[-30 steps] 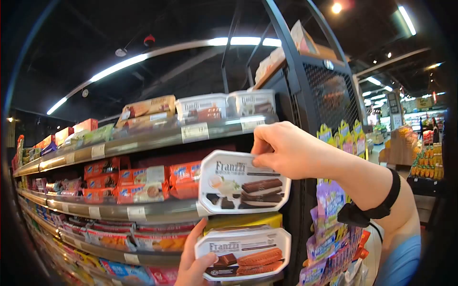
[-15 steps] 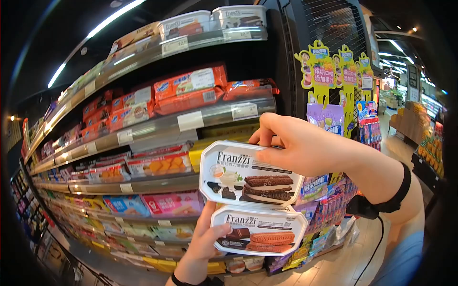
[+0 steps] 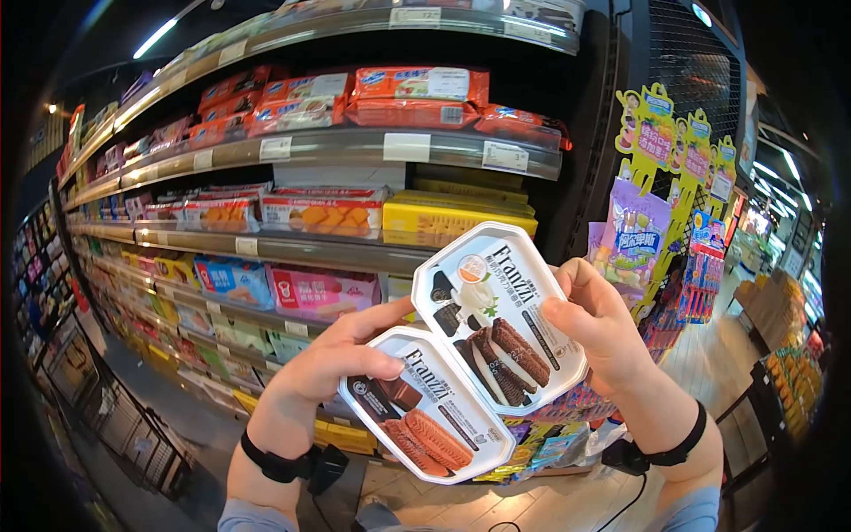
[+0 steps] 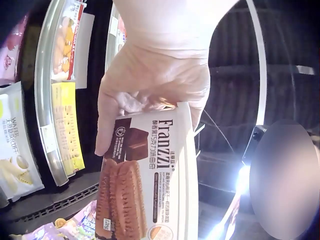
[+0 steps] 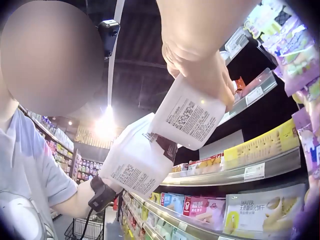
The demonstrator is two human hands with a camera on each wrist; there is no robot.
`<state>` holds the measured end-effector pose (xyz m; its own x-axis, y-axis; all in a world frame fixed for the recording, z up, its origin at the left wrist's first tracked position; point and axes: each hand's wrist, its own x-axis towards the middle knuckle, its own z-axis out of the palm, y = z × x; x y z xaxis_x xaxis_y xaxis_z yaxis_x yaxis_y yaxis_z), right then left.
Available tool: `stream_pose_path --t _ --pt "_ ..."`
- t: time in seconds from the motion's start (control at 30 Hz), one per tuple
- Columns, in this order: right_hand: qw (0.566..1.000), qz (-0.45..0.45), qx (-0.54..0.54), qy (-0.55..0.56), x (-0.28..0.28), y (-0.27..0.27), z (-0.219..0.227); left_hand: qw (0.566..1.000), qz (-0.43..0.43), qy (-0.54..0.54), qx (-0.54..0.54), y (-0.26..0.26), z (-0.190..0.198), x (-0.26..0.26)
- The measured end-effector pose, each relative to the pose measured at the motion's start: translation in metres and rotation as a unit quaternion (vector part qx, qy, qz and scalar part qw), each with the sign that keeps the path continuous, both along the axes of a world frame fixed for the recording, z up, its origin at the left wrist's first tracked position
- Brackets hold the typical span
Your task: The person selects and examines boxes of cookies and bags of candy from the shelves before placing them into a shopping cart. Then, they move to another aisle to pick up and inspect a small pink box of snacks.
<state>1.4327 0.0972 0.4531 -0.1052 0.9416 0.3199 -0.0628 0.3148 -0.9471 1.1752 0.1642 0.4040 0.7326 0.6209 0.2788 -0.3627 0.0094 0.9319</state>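
From where I stand, the left hand grips the brown-pictured Franzzi box in the lower middle of the head view, thumb on its printed face. The right hand holds the white-and-black-pictured Franzzi box, up and to the right of the other, its fingers closed narrowly on the edge with the thumb on top. Both boxes tilt (their lettering runs slantwise), and their neighboring edges seem to touch or overlap slightly, though it's hard to be sure.

Behind them, the shelves carry red packets toward the upper middle, yellow boxes at center, and a pink box below left of those. A purple bag hangs at right, and a cart stands lower left, rather dim.
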Motion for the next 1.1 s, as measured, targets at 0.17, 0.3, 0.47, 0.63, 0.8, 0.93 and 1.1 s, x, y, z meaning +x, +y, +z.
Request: stream_pose_path --t 0.17,0.3,0.47,0.63,0.8,0.93,1.1 --pt "0.998 0.02 0.0 0.064 -0.001 -0.007 -0.018 0.999 0.014 0.038 0.02 -0.011 0.001 -0.003" --pt "0.996 0.02 -0.001 0.082 0.0 -0.009 -0.034 0.996 0.015 0.079 0.034 -0.018 0.006 -0.007" --pt "0.995 0.029 0.001 0.093 0.002 -0.015 -0.04 0.993 0.025 0.109 0.043 -0.026 0.007 -0.007" --pt "0.994 0.036 0.01 0.105 0.003 -0.021 -0.04 0.995 0.02 0.093 0.034 -0.036 0.011 -0.002" --pt "0.994 0.035 0.006 0.102 0.003 -0.025 -0.04 0.995 0.014 0.096 0.026 -0.036 0.007 0.0" --pt "0.993 0.031 0.019 0.11 0.001 -0.026 -0.041 0.998 0.026 0.059 0.019 -0.033 -0.008 0.002" --pt "0.997 -0.054 0.051 0.03 0.01 -0.027 -0.026 0.992 0.036 0.093 -0.075 -0.027 -0.031 -0.001"
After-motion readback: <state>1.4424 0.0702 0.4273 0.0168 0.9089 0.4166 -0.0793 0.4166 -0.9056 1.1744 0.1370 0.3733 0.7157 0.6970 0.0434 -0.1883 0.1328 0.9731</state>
